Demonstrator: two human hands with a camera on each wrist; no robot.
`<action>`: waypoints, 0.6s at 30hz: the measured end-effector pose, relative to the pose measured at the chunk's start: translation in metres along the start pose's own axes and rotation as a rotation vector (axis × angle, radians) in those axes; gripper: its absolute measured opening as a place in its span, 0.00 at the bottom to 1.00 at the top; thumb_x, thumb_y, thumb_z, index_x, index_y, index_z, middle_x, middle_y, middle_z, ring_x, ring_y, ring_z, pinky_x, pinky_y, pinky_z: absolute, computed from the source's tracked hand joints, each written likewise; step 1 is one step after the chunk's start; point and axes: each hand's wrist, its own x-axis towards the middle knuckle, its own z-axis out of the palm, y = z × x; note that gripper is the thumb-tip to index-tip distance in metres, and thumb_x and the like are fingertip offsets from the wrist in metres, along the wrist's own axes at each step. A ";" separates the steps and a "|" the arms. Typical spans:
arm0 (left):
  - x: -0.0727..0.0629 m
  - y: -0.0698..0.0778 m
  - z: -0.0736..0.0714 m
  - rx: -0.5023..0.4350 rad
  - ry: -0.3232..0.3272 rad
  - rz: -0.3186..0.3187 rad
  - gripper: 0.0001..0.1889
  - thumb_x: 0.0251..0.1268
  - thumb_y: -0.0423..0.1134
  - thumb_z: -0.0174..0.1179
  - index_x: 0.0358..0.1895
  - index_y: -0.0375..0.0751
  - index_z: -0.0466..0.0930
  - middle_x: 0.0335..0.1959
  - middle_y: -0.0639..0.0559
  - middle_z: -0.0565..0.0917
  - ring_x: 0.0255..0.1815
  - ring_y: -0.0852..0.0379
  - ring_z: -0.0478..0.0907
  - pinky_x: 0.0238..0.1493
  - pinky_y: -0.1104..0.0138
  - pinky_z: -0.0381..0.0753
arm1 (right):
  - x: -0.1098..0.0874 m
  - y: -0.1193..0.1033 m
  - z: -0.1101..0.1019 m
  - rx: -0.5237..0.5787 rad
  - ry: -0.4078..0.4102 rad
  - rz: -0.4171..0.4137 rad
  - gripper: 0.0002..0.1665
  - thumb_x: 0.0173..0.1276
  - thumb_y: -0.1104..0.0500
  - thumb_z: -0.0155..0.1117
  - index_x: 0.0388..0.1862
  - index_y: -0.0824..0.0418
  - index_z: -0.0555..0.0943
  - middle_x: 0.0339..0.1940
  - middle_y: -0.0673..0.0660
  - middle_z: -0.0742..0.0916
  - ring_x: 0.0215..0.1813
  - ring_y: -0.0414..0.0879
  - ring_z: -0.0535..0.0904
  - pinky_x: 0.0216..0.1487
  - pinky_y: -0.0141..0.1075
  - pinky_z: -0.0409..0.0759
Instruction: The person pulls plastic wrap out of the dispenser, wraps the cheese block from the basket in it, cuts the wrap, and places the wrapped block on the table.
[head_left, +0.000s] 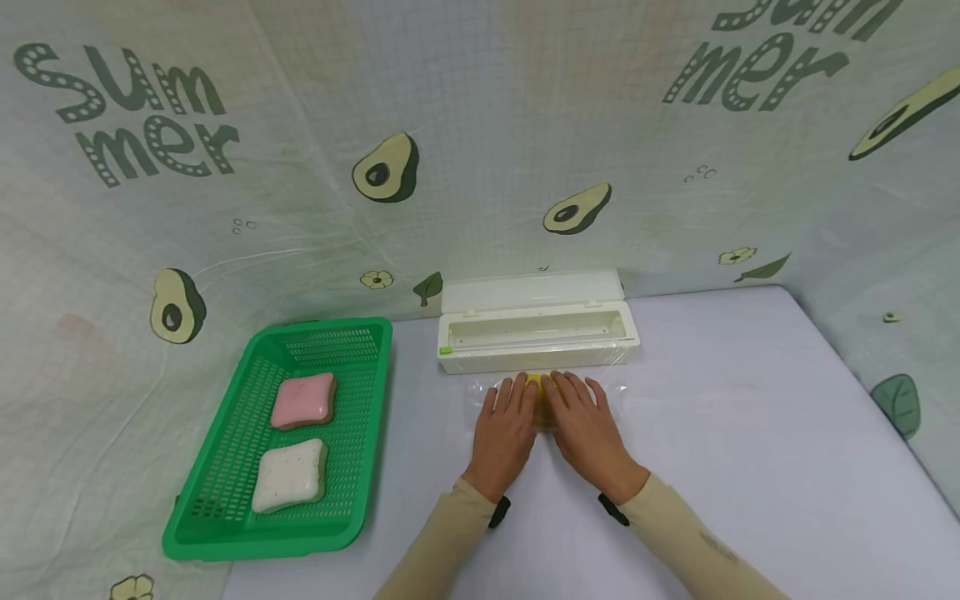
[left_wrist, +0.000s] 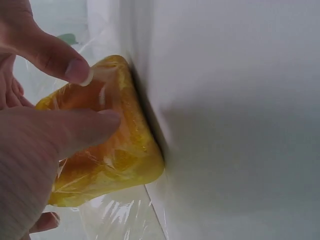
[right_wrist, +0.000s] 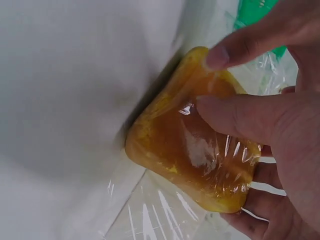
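A yellow-orange bar of soap lies on the table under clear cling film, which clings to its top in wrinkles. My left hand rests on its left part with fingers stretched forward. On the right part lies my right hand, fingers likewise extended. In the left wrist view both thumbs touch the film-covered top of the soap. The right wrist view shows fingertips at the far side of the soap. Loose cling film spreads beyond it. The hands hide much of the soap in the head view.
A white cling film dispenser box stands just beyond the hands, its lid raised. At the left is a green plastic basket with a pink soap bar and a white speckled one. A patterned curtain hangs behind the table.
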 end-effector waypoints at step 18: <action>0.022 -0.006 0.021 -0.074 -0.141 -0.009 0.44 0.61 0.54 0.77 0.78 0.42 0.70 0.74 0.46 0.75 0.72 0.49 0.74 0.72 0.56 0.73 | 0.018 0.015 0.026 -0.001 -0.011 -0.018 0.43 0.54 0.71 0.82 0.68 0.74 0.74 0.67 0.74 0.76 0.66 0.68 0.77 0.71 0.61 0.71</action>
